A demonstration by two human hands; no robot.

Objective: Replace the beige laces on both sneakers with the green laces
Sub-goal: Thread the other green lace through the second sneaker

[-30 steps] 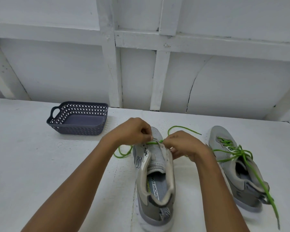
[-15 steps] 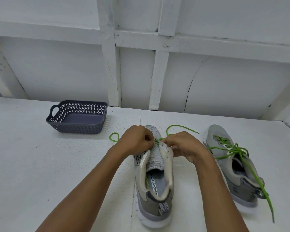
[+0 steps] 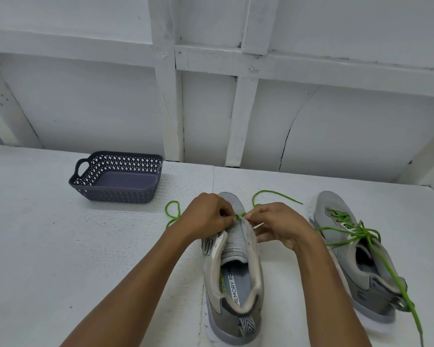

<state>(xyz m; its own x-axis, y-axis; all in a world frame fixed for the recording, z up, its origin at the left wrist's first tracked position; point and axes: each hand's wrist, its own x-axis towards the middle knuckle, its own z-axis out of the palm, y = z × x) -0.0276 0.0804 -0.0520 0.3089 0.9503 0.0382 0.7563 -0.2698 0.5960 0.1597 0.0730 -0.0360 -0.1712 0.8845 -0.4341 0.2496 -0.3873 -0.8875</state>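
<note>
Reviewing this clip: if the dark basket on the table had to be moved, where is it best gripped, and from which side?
Probably by the loop handle on the left end of the basket, coming from the left and slightly above. The basket stands upright and the handle juts outward with an open gap that fingers can hook through.

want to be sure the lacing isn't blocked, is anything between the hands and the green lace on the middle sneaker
Nothing visible does. The left hand and right hand pinch the green lace at the front eyelets of the middle sneaker. The grey basket sits away left; the laced sneaker lies apart on the right.
</note>
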